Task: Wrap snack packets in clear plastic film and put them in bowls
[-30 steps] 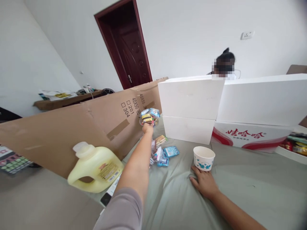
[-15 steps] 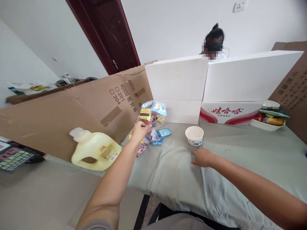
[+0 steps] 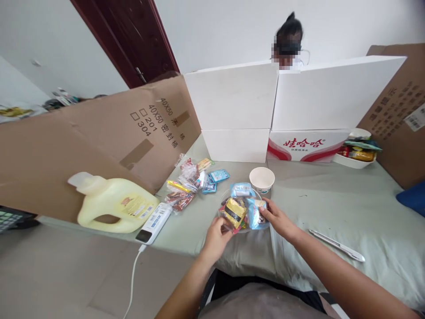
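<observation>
A clear bowl (image 3: 245, 230) of wrapped snacks is in front of me, near the table's front edge. My left hand (image 3: 217, 235) grips its left rim, thumb beside a yellow packet (image 3: 235, 212) with a dark band. On the right rim, my right hand (image 3: 279, 219) is closed, its fingertips against a blue-and-white packet (image 3: 255, 213). Another pale blue packet (image 3: 241, 190) lies at the bowl's far side. Just behind stands a white paper bowl (image 3: 262, 178). Loose snack packets (image 3: 186, 181) are piled to the left, with blue sachets (image 3: 218, 176) beside them.
A yellow jug (image 3: 116, 204) and a white power bank (image 3: 154, 224) with a cable stand left. White tongs (image 3: 337, 245) lie right. White boxes (image 3: 232, 97) and cardboard (image 3: 109, 128) wall the table. A filled white dish (image 3: 354, 159) sits back right; a person (image 3: 288, 37) is behind.
The clear bowl of snacks has come from the back left to the front middle in my left hand. My right hand has joined on its right side. The view has shifted, showing the tongs.
</observation>
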### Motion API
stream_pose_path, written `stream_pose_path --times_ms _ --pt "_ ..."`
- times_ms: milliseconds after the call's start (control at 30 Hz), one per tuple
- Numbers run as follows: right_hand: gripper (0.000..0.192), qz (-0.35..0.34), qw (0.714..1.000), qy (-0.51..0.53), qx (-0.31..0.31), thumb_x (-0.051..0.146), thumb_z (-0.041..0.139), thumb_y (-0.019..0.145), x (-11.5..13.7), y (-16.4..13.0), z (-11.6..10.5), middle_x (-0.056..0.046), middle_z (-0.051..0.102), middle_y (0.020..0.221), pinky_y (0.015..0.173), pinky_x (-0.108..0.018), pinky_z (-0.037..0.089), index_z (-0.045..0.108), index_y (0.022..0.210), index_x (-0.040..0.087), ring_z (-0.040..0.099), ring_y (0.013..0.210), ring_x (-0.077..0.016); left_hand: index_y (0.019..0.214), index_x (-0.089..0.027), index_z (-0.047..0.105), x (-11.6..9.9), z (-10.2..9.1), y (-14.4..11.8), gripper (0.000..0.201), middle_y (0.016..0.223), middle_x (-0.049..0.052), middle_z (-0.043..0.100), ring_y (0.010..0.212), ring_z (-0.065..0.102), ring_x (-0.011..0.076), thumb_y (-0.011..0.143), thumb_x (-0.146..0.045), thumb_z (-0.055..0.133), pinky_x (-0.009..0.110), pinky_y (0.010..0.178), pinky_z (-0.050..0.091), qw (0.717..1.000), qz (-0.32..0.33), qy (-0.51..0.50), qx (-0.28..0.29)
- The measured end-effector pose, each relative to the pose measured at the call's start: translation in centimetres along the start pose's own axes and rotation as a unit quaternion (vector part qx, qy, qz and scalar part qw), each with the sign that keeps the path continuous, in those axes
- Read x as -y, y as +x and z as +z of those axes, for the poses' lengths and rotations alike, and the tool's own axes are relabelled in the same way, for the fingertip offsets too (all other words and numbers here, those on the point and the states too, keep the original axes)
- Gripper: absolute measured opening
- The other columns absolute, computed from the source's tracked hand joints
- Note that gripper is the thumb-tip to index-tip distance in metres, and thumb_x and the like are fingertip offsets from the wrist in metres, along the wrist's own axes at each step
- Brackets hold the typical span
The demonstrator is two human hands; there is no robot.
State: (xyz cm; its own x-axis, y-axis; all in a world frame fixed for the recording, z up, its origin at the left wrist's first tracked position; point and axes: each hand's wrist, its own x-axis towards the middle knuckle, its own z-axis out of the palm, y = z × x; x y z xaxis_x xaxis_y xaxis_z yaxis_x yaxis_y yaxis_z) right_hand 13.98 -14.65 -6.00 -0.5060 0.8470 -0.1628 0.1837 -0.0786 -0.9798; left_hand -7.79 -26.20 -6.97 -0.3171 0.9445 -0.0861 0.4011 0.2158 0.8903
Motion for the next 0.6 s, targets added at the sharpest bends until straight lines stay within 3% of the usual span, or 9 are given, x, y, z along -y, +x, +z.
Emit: stream_pose_path --times_ms 67,133,200,267,333,433,500,600 --pt "0.079 0.003 0.999 -0.010 -0.035 0.069 0.055 0.076 -0.3 -0.1 0.4 -0.011 0.063 0.115 0.084 -0.039 0.052 0.044 0.134 0.017 0.061 0.101 -0.0254 0.085 -0.023 0.060 -0.1 -1.4 -0.2 0.020 0.100 0.005 0.066 0.092 0.065 0.0223 0.070 -0.031 0.069 0.035 0.080 0.052 0.996 0.003 -0.012 0.089" --pt "0.076 -0.003 0.996 -0.043 -0.072 0.066 0.057 0.075 -0.4 -0.1 0.6 -0.013 0.061 0.117 0.080 -0.038 0.052 0.047 0.130 0.016 0.060 0.096 -0.0243 0.098 -0.024 0.058 -0.6 -3.6 0.3 0.029 0.107 0.005 0.065 0.096 0.065 0.0228 0.072 -0.033 0.068 0.035 0.081 0.052 0.993 -0.008 -0.010 0.117" --pt "0.072 -0.016 0.993 -0.080 -0.091 0.065 0.057 0.075 -0.3 0.0 0.7 -0.014 0.059 0.119 0.078 -0.038 0.051 0.050 0.126 0.015 0.059 0.094 -0.0233 0.106 -0.023 0.055 -1.5 -5.5 1.5 0.037 0.111 0.007 0.062 0.100 0.063 0.0238 0.075 -0.041 0.065 0.037 0.084 0.051 0.999 -0.003 0.006 0.042" --pt "0.071 -0.017 0.991 -0.100 -0.091 0.065 0.055 0.075 -0.2 0.1 0.8 -0.014 0.059 0.115 0.078 -0.037 0.051 0.050 0.124 0.014 0.058 0.093 -0.0227 0.118 -0.022 0.050 -2.8 -6.2 3.1 0.053 0.121 0.011 0.058 0.110 0.059 0.0258 0.075 -0.049 0.064 0.039 0.090 0.048 0.999 0.031 0.018 -0.033" --pt "0.071 -0.012 0.989 -0.115 -0.091 0.065 0.054 0.076 -0.1 0.0 1.0 -0.012 0.061 0.109 0.077 -0.037 0.050 0.049 0.124 0.013 0.059 0.090 -0.0219 0.135 -0.022 0.039 -4.2 -5.5 4.6 0.080 0.135 0.014 0.050 0.122 0.052 0.0293 0.068 -0.054 0.071 0.042 0.098 0.044 0.996 0.076 0.041 -0.010" --pt "0.069 -0.016 0.982 -0.152 -0.114 0.065 0.055 0.075 0.1 -0.2 1.1 -0.009 0.062 0.099 0.076 -0.036 0.049 0.052 0.120 0.014 0.058 0.084 -0.0209 0.144 -0.024 0.033 -6.0 -2.9 6.4 0.117 0.145 0.016 0.042 0.133 0.040 0.0376 0.045 -0.055 0.086 0.049 0.107 0.035 0.980 0.116 0.127 0.102" --pt "0.067 -0.011 0.978 -0.171 -0.117 0.066 0.057 0.073 0.1 -0.3 0.9 -0.007 0.061 0.091 0.072 -0.035 0.048 0.053 0.117 0.015 0.058 0.080 -0.0206 0.144 -0.022 0.036 -6.5 -1.4 7.0 0.126 0.142 0.018 0.045 0.133 0.039 0.0422 0.036 -0.056 0.089 0.053 0.109 0.032 0.967 0.113 0.182 0.136" --pt "0.072 0.016 0.983 -0.146 -0.111 0.068 0.062 0.069 0.0 -0.3 0.7 -0.003 0.060 0.082 0.064 -0.033 0.047 0.049 0.116 0.015 0.059 0.074 -0.0204 0.145 -0.020 0.036 -6.2 -0.5 7.2 0.125 0.144 0.021 0.042 0.136 0.034 0.0442 0.037 -0.060 0.088 0.057 0.110 0.028 0.963 0.117 0.202 0.136"
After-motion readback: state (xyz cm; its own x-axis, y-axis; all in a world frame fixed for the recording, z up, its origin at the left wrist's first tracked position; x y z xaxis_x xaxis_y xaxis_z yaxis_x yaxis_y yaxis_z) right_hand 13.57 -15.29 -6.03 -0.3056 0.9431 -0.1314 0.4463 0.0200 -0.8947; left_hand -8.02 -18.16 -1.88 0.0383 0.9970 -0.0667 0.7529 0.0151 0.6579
